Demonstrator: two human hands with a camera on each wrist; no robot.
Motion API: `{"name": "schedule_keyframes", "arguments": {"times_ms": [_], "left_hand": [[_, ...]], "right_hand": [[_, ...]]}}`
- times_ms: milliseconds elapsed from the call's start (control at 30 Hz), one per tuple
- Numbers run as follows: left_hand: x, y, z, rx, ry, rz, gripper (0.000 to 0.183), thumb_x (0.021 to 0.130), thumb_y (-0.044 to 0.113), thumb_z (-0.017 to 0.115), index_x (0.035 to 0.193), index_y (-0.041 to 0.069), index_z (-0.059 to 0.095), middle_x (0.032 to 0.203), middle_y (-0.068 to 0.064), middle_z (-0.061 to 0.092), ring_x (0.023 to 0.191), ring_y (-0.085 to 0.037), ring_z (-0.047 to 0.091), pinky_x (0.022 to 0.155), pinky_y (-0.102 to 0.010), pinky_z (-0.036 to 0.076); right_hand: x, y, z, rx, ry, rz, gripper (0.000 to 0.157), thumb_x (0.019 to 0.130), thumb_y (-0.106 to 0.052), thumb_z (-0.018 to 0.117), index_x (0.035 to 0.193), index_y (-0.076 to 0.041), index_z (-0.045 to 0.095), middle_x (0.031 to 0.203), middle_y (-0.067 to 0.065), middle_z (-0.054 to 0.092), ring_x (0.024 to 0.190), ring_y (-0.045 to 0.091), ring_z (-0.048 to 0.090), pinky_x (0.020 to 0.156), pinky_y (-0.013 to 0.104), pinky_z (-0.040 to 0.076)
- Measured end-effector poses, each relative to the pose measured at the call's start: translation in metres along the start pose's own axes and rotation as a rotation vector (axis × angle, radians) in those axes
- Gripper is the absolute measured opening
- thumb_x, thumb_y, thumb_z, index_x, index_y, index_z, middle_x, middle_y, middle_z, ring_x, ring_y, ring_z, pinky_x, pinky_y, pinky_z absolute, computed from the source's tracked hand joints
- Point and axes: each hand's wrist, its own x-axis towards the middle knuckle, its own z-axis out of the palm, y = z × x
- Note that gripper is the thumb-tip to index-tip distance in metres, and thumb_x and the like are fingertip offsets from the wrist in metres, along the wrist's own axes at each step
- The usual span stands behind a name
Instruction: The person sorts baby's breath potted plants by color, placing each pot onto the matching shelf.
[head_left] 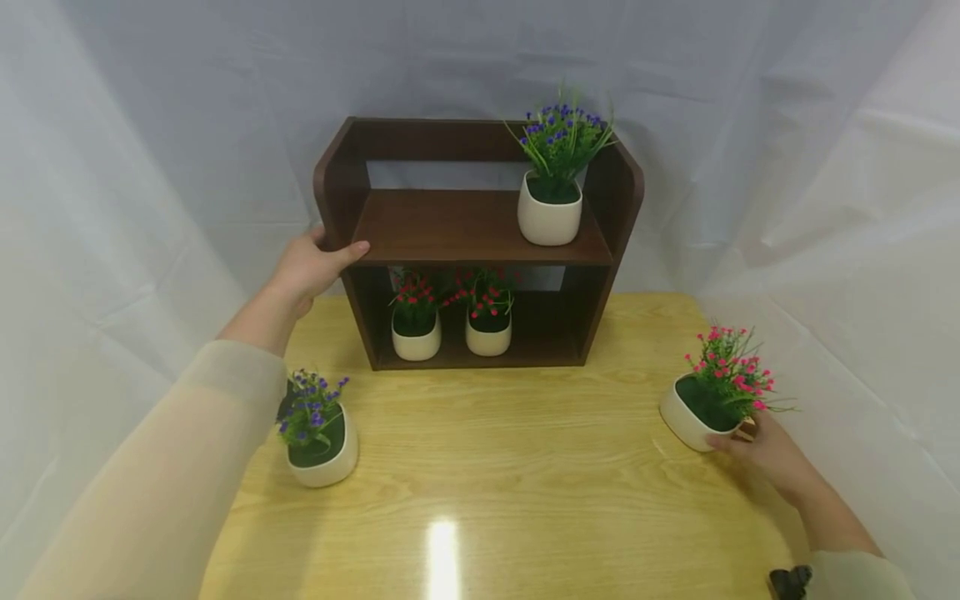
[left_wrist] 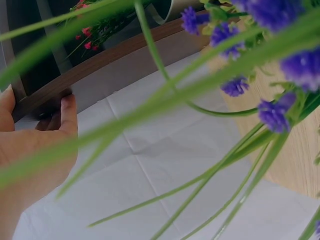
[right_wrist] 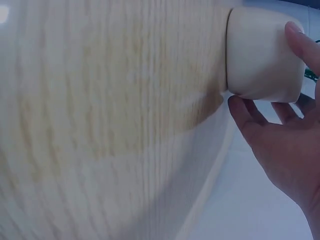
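The white pot with pink flowers (head_left: pixel 716 400) is at the right side of the surface (head_left: pixel 510 450), its base down on the wood, and your right hand (head_left: pixel 765 458) grips it from the right, thumb on the near side and fingers curled round the other. A small black object (head_left: pixel 791 581) shows at your right sleeve. Left of that pot and farther off stands the dark brown shelf (head_left: pixel 450 225); your left hand (head_left: pixel 311 271) grips its left side, thumb over the front edge of the upper board. On that board, at the right, stands a pot with purple flowers (head_left: pixel 551 200). Below, a left red-flowered pot (head_left: pixel 416 329) and a right red-flowered pot (head_left: pixel 489 329) stand side by side, slightly apart. Another purple-flowered pot (head_left: pixel 322 442) sits on the left, beside your left sleeve. Pale sheeting (head_left: pixel 457 50) hangs behind everything.
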Motion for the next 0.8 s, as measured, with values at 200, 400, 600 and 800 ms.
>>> {"name": "schedule_keyframes", "arguments": {"times_ms": [200, 400, 600, 800], "left_hand": [[0.0009, -0.0002, -0.0002, -0.002, 0.003, 0.002, 0.117, 0.101, 0.065, 0.066, 0.175, 0.01, -0.005, 0.183, -0.02, -0.004, 0.169, -0.05, 0.006, 0.136, -0.069, 0.017], [0.0009, -0.0014, -0.0002, -0.005, 0.009, 0.004, 0.117, 0.101, 0.066, 0.067, 0.175, 0.01, -0.005, 0.183, -0.02, -0.004, 0.169, -0.05, 0.005, 0.136, -0.069, 0.017], [0.0024, -0.0032, 0.0011, -0.007, 0.01, 0.009, 0.115, 0.101, 0.065, 0.067, 0.176, 0.011, -0.002, 0.183, -0.021, 0.0, 0.169, -0.05, 0.008, 0.135, -0.069, 0.018], [0.0021, -0.0016, 0.0007, -0.01, 0.008, 0.007, 0.115, 0.101, 0.065, 0.067, 0.175, 0.011, -0.003, 0.183, -0.021, -0.001, 0.168, -0.051, 0.008, 0.135, -0.07, 0.018]], "right_hand": [[0.0023, -0.0019, 0.0025, 0.008, 0.011, 0.006, 0.105, 0.1, -0.02, 0.081, 0.171, 0.005, 0.008, 0.168, 0.042, 0.029, 0.149, 0.07, 0.035, 0.088, 0.005, 0.05], [0.003, -0.0047, 0.0034, -0.01, 0.015, 0.045, 0.108, 0.1, -0.023, 0.082, 0.172, 0.004, 0.006, 0.167, 0.044, 0.027, 0.149, 0.071, 0.035, 0.091, 0.013, 0.057], [0.0028, -0.0078, 0.0039, -0.039, 0.027, 0.084, 0.109, 0.1, -0.026, 0.081, 0.171, 0.008, 0.005, 0.168, 0.046, 0.025, 0.15, 0.07, 0.034, 0.101, 0.028, 0.062], [0.0041, -0.0081, 0.0068, -0.036, 0.052, 0.082, 0.109, 0.1, -0.031, 0.082, 0.171, 0.008, 0.008, 0.168, 0.044, 0.027, 0.151, 0.066, 0.037, 0.087, 0.007, 0.054]]}}
